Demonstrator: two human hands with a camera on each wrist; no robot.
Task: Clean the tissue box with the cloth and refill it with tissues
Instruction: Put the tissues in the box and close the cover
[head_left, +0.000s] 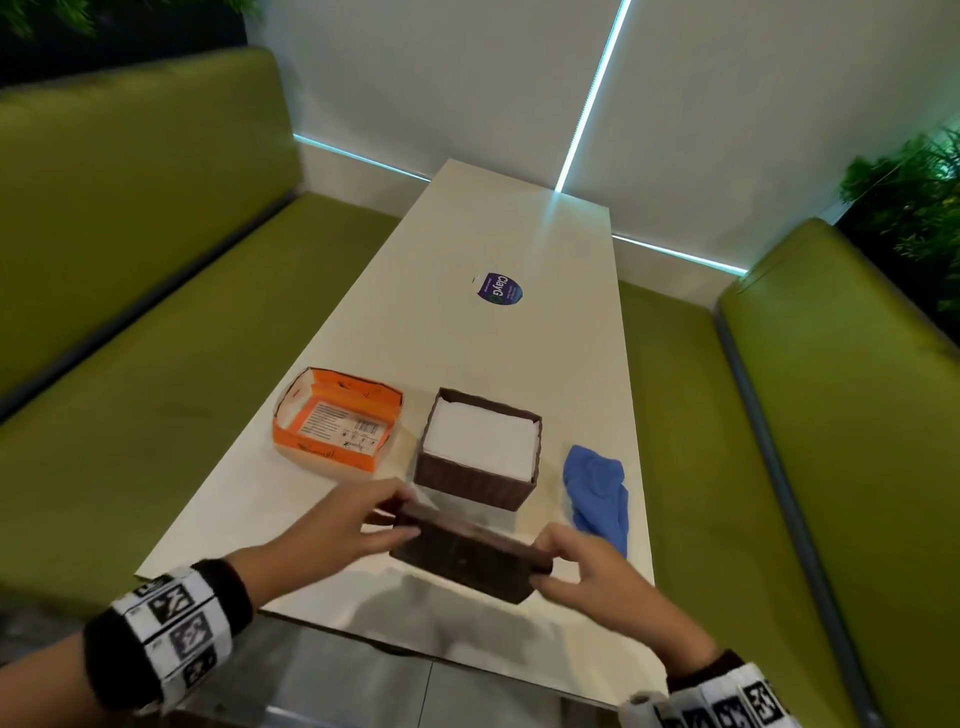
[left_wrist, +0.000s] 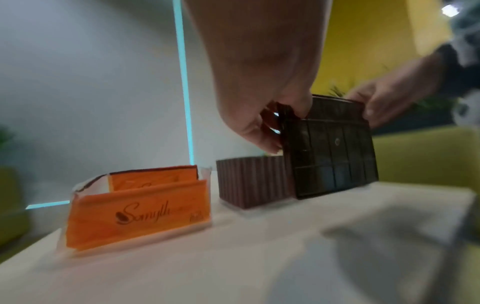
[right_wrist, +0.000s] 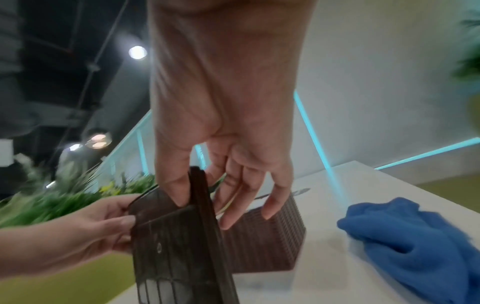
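Low in the middle of the head view, both hands hold the dark brown lid (head_left: 467, 558) of the tissue box just above the white table (head_left: 467, 332), the lid tilted with its gridded underside facing the camera. The left hand (head_left: 343, 525) pinches the lid's left edge, thumb on the near face and fingers (left_wrist: 262, 142) curled behind it; the right hand (head_left: 587, 571) pinches the right edge, its thumb pressed on the near face and its fingers (right_wrist: 270, 205) reaching down behind, loosely spread. The lid is blurred in all three views. Directly above the lid in the frame, and clear of both hands, the brown ribbed tissue box (head_left: 475, 478) stands open on the table with a white stack of tissues (head_left: 480, 441) filling it nearly to the rim. The blue cloth (head_left: 597, 488) lies crumpled on the table to the right of the box, just above the right hand in the frame and untouched. To the left of the box sits an orange tissue carton (head_left: 337, 426), open at the top with nothing showing inside it but its printed bottom. Higher up, near the frame's centre, a dark round sticker (head_left: 498, 290) lies on the table, and green bench seats (head_left: 156, 291) run along both sides.
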